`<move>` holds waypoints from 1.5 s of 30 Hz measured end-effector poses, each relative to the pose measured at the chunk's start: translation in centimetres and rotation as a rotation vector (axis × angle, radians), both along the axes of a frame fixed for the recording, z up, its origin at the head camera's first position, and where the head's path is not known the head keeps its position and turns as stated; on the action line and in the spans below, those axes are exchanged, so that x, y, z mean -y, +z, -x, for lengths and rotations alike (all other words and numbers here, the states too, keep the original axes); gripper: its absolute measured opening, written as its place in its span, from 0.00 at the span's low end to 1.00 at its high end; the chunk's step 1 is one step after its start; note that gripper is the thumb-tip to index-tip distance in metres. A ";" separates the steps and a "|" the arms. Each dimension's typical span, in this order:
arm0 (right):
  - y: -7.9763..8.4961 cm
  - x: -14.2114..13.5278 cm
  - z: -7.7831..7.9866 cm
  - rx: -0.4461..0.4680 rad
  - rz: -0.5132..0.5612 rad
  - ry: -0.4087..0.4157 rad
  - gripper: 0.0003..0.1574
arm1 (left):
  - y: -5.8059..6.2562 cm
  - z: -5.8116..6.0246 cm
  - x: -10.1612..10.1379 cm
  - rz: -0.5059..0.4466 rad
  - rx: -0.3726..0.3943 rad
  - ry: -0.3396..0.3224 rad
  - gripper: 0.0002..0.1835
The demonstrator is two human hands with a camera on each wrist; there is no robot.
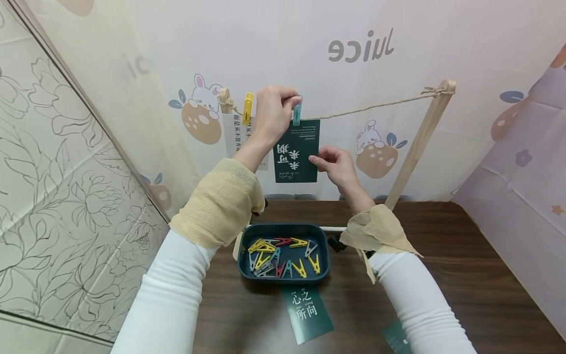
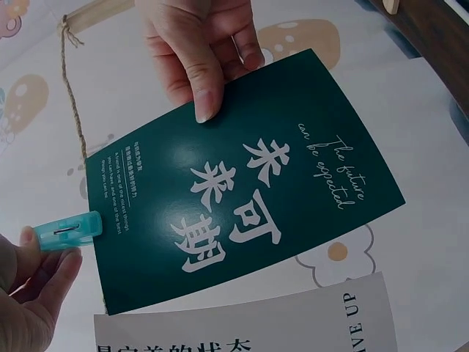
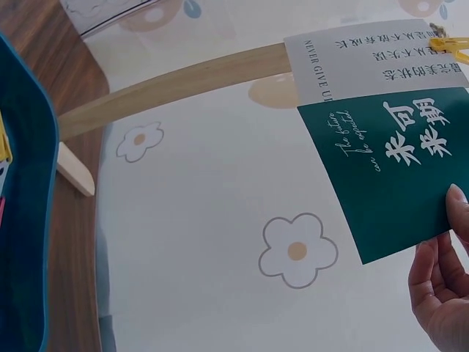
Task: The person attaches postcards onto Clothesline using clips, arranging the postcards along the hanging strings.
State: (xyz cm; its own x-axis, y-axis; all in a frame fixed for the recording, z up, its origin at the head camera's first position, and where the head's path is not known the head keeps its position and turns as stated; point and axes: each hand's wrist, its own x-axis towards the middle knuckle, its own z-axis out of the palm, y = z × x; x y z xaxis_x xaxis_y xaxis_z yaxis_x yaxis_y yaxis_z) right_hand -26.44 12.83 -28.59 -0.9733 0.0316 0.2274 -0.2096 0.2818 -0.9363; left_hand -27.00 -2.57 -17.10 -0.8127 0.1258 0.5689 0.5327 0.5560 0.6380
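Note:
A dark green card (image 1: 296,152) with white lettering hangs at the rope (image 1: 371,106). At its top edge my left hand (image 1: 273,112) pinches a light blue clothespin (image 2: 69,231), whose tip is on the card. My right hand (image 1: 337,169) holds the card's side edge between thumb and fingers, as the left wrist view shows (image 2: 201,55). Beside the green card, a white card (image 3: 352,62) with black lettering hangs from a yellow clothespin (image 1: 247,109); my left arm covers part of it in the head view.
A dark blue tray (image 1: 327,260) of coloured clothespins stands on the wooden table (image 1: 464,275). Nearer lies another green card (image 1: 308,314), and a further one (image 1: 398,339) is partly under my right sleeve. A wooden post (image 1: 420,142) carries the rope's right end.

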 end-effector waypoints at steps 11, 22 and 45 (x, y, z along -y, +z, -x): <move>0.1 0.1 0.0 0.002 0.002 -0.012 0.16 | -0.4 0.3 0.1 0.032 0.013 0.027 0.10; 0.2 0.2 0.2 -0.018 0.014 -0.020 0.15 | -0.3 0.2 0.1 0.060 0.047 0.036 0.11; -0.3 0.0 0.0 -0.026 -0.036 -0.040 0.18 | -0.4 -0.1 0.3 0.181 0.125 -0.028 0.13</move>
